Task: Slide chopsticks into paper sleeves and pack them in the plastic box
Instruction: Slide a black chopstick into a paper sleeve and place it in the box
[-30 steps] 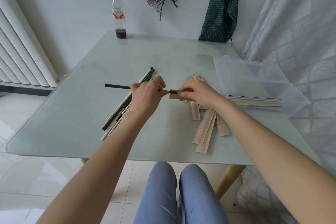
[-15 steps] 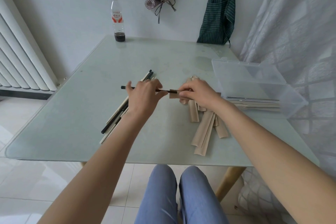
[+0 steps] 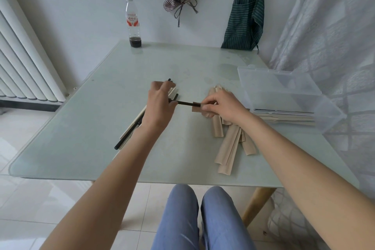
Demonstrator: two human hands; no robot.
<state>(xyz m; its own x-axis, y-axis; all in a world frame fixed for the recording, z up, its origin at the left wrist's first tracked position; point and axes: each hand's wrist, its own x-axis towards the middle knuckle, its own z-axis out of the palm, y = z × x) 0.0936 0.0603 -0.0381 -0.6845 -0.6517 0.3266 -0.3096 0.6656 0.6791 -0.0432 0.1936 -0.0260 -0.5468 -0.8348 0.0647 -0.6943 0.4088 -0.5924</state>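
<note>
We have pushed the slim black chopstick deeper: less of it shows left of our left hand, which pinches it, than a second ago. Our right hand pinches the tan paper sleeve at its mouth. Sleeving is nearly done. The clear plastic box sits right, open, well apart, near the glass table edge.

My left hand was pinching w/ thumb and finger; right hand curled, both forearms stretched fwd.
</note>
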